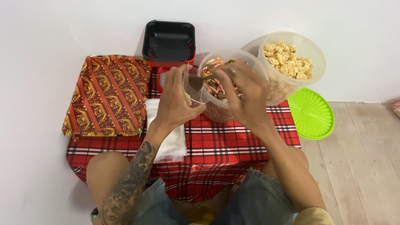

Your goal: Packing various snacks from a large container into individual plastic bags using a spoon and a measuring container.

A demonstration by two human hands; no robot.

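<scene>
My left hand [177, 102] holds a small clear plastic bag [192, 85] open at the rim of a clear round tub [254, 62] filled with mixed reddish and green snacks. My right hand [246, 96] grips a spoon [204, 78] whose bowl sits inside the bag's mouth. Both hands hover over a red plaid cloth [225, 146] spread on a low surface in front of my knees.
A second clear tub [314, 52] of yellow crackers stands at the back right, with a green lid [311, 113] on the wooden floor beside it. A stack of clear bags [173, 146], a patterned orange cloth bundle [108, 96] and a black-and-red box [168, 41] lie left.
</scene>
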